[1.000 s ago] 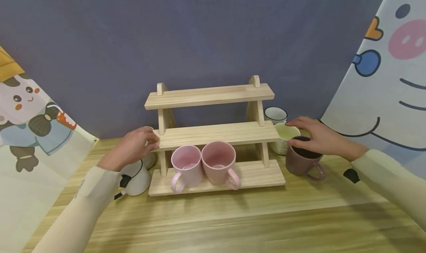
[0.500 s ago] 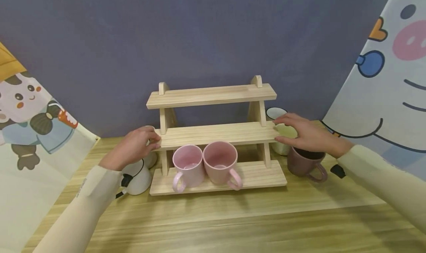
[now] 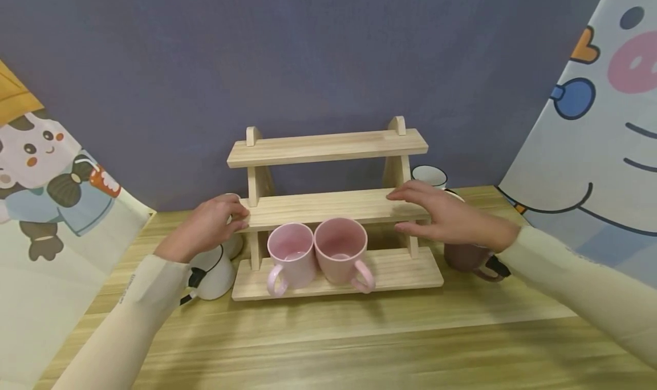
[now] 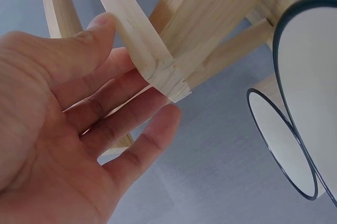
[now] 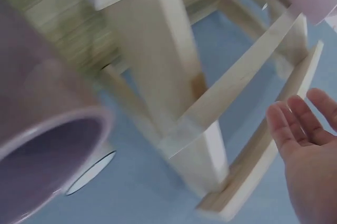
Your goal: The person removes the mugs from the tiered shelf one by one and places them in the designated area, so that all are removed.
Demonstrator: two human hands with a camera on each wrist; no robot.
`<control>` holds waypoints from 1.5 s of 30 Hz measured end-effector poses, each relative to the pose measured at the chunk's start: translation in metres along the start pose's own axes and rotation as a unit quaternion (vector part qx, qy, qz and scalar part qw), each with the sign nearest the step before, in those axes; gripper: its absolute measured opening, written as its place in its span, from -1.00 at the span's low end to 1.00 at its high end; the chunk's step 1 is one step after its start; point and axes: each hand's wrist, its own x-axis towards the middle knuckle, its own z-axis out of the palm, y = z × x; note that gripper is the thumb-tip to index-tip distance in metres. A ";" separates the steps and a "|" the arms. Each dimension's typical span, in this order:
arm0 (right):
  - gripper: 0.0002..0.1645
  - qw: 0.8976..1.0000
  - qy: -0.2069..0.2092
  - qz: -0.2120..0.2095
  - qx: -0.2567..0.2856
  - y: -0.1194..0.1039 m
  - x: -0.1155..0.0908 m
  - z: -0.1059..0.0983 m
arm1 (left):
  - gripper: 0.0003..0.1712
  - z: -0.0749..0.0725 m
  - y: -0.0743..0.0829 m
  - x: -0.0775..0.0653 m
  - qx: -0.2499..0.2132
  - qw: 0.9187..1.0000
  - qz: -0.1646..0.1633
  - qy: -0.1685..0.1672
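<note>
A three-tier wooden display shelf [image 3: 328,207] stands mid-table in the head view. My left hand [image 3: 205,224] grips the left end of its middle board; in the left wrist view the thumb [image 4: 100,34] and fingers lie on either side of the wood. Over the right end of that board hovers my right hand [image 3: 441,213], its fingers extended and holding nothing. Two pink mugs, a lighter one [image 3: 292,259] and a deeper one [image 3: 341,253], sit side by side on the bottom board, handles forward. A mauve-brown mug [image 3: 462,258] is partly hidden beneath my right wrist.
White mugs with dark rims stand beside the shelf, one at left [image 3: 215,276] and one at back right [image 3: 430,176]. My right arm mostly covers a pale yellow-green mug. A grey-blue cloth [image 3: 328,53] hangs behind, and printed cloths flank the wooden table [image 3: 328,344].
My right hand has moved left from above the brown mug, past the pale yellow-green mug, to the middle board's right end. My left hand keeps its place on the shelf.
</note>
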 end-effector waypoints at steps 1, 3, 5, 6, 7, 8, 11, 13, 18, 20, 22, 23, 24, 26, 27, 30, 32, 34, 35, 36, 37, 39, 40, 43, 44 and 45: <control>-0.36 1.000 -0.001 -0.009 0.002 -0.003 0.003 0.001 | -0.85 0.000 0.000 0.000 0.000 1.000 0.001 0.001; -0.34 1.000 0.000 -0.027 0.006 -0.010 0.010 0.003 | -0.85 0.000 0.000 0.000 -0.001 1.000 -0.001 0.001; -0.31 0.999 -0.001 -0.043 0.013 -0.018 0.018 0.006 | -0.85 -0.001 0.000 0.001 0.000 1.000 -0.002 0.001; -0.30 0.999 -0.002 -0.046 0.016 -0.023 0.021 0.008 | -0.85 -0.001 0.000 0.001 0.000 1.000 -0.003 0.000; -0.28 0.999 -0.004 -0.048 0.018 -0.028 0.025 0.010 | -0.85 0.000 -0.001 0.001 0.000 1.000 -0.003 -0.001; -0.26 0.999 -0.004 -0.049 0.021 -0.033 0.029 0.013 | -0.84 0.000 -0.001 0.001 -0.001 1.000 -0.005 -0.003; -0.19 0.999 -0.012 -0.046 0.022 -0.048 0.040 0.021 | -0.84 0.001 -0.001 0.002 -0.003 1.000 -0.003 -0.004; -0.13 0.999 -0.015 -0.043 0.015 -0.057 0.047 0.026 | -0.84 0.002 -0.001 0.002 -0.005 1.000 -0.002 -0.004; -0.04 0.999 -0.032 -0.020 -0.015 -0.072 0.061 0.038 | -0.84 0.003 -0.002 0.003 -0.008 1.000 -0.005 -0.003; -0.05 0.999 -0.045 -0.007 -0.026 -0.075 0.064 0.042 | -0.84 0.003 -0.002 0.002 -0.009 1.000 -0.005 -0.003; -0.07 0.998 -0.058 0.004 -0.033 -0.076 0.067 0.044 | -0.85 0.003 -0.002 0.002 -0.007 1.000 -0.003 0.000; -0.09 0.997 -0.063 0.008 -0.033 -0.076 0.067 0.045 | -0.85 0.003 -0.002 0.002 -0.006 1.000 -0.003 0.002; -0.10 0.997 -0.067 0.012 -0.033 -0.077 0.068 0.046 | -0.85 0.003 -0.002 0.002 -0.005 1.000 -0.002 0.003; -0.10 0.997 -0.070 0.015 -0.030 -0.076 0.069 0.047 | -0.85 0.003 -0.003 0.001 -0.004 1.000 -0.002 0.004; -0.10 0.997 -0.070 0.014 -0.028 -0.076 0.069 0.047 | -0.85 0.003 -0.002 0.001 -0.005 1.000 -0.003 0.003; -0.12 0.998 -0.064 0.000 -0.022 -0.075 0.070 0.048 | -0.84 0.002 -0.002 0.001 -0.008 1.000 -0.002 0.001; -0.16 0.998 -0.058 -0.012 -0.016 -0.075 0.069 0.049 | -0.85 0.002 -0.001 0.001 -0.009 1.000 0.000 -0.001; -0.23 0.998 -0.055 -0.022 -0.010 -0.075 0.068 0.048 | -0.85 0.003 0.000 0.002 -0.009 1.000 0.003 -0.001; -0.24 0.998 -0.055 -0.026 -0.007 -0.075 0.066 0.048 | -0.85 0.003 0.000 0.002 -0.009 1.000 0.003 0.000; -0.26 0.998 -0.056 -0.028 -0.004 -0.075 0.064 0.047 | -0.85 0.003 0.000 0.002 -0.008 1.000 0.004 0.000; -0.26 0.998 -0.056 -0.030 -0.001 -0.075 0.062 0.045 | -0.85 0.003 0.000 0.003 -0.008 1.000 0.003 -0.001; -0.26 0.998 -0.059 -0.030 0.004 -0.075 0.057 0.040 | -0.85 0.003 0.000 0.003 -0.008 1.000 0.000 -0.001; -0.25 0.998 -0.061 -0.030 0.007 -0.075 0.053 0.036 | -0.84 0.003 0.000 0.003 -0.008 1.000 -0.002 -0.002; -0.24 0.998 -0.058 -0.029 0.017 -0.073 0.040 0.023 | -0.83 0.002 0.000 0.002 -0.009 1.000 -0.009 -0.006; -0.24 0.998 -0.053 -0.029 0.018 -0.073 0.035 0.018 | -0.83 0.002 0.000 0.001 -0.009 1.000 -0.011 -0.007; -0.23 0.998 -0.047 -0.030 0.021 -0.072 0.029 0.014 | -0.82 0.002 0.001 0.000 -0.010 1.000 -0.013 -0.009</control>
